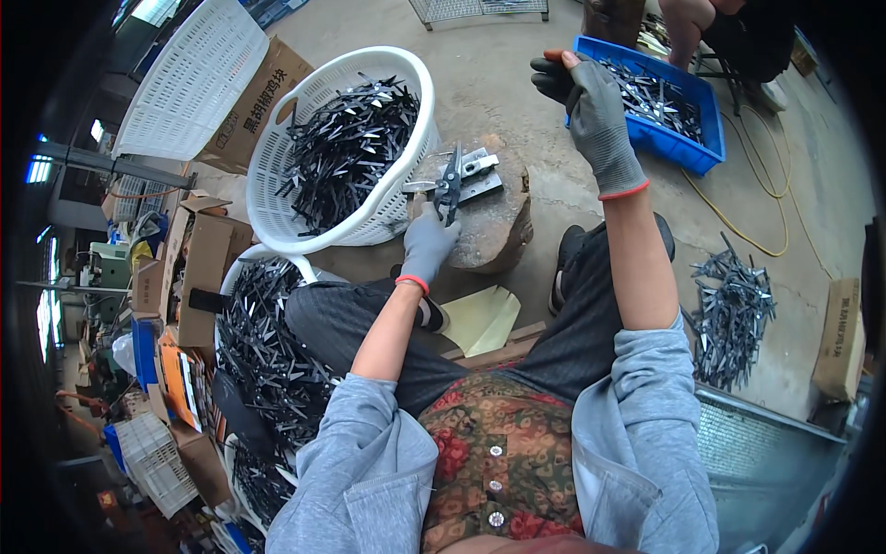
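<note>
My left hand (pixel 430 244), in a grey glove with a red cuff, is closed on a dark scissor-like metal tool (pixel 448 187). That tool lies across the top of a wooden stump (pixel 498 231), against a silver metal block fixture (pixel 480 181). Raised at the upper right, my right hand (pixel 593 113) wears a matching glove with dark fingers and bare tips. Its thumb and forefinger are pressed together; whatever is between them, if anything, is too small to make out. Beside it stands a blue crate (pixel 681 159) holding many metal blades (pixel 660 102).
A white basket (pixel 420 120) full of dark metal pieces (pixel 346 148) stands left of the stump. More pieces (pixel 272 342) fill containers by my left leg. Another pile (pixel 736 319) lies on the floor at right, near yellow hose (pixel 780 212). A person's arm (pixel 685 32) shows behind the crate.
</note>
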Available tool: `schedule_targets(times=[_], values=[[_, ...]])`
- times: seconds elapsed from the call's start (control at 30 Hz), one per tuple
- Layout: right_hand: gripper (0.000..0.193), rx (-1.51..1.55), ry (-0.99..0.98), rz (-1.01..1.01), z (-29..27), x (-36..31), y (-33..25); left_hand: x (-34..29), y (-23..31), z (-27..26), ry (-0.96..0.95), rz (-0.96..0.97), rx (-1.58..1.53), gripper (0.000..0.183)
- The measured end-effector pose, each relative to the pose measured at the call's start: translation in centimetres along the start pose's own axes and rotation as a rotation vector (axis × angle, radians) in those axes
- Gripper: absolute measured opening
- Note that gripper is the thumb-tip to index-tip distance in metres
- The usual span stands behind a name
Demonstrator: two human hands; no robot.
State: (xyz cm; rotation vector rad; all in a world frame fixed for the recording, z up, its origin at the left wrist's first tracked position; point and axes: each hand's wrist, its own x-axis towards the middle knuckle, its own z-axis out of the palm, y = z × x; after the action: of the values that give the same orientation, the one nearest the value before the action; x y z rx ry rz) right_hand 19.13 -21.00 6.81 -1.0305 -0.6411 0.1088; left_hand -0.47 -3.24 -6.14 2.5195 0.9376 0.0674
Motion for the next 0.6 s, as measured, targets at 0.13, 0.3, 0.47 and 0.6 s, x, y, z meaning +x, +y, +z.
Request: schedule_targets(times=[0.13, 0.3, 0.47, 0.6], values=[[0.032, -0.046, -0.043, -0.054, -0.2, 0.0, 0.2, 0.3, 0.0, 0.5, -0.039, -0.010, 0.040, 0.043], [0.032, 0.071, -0.013, 0.061, 0.5, 0.0, 0.1, 0.8, -0.2, -0.6, -0.044, 0.018, 0.002, 0.042], [0.032, -0.043, -0.019, -0.038, -0.3, 0.1, 0.1, -0.6, 7.9, -11.3, 0.455, 0.303, -0.401, 0.030], [0.032, -0.411, -0.074, -0.181, -0.5, 0.3, -0.3, -2.6, 9.7, -14.9, 0.842, 0.524, -0.919, 0.019]])
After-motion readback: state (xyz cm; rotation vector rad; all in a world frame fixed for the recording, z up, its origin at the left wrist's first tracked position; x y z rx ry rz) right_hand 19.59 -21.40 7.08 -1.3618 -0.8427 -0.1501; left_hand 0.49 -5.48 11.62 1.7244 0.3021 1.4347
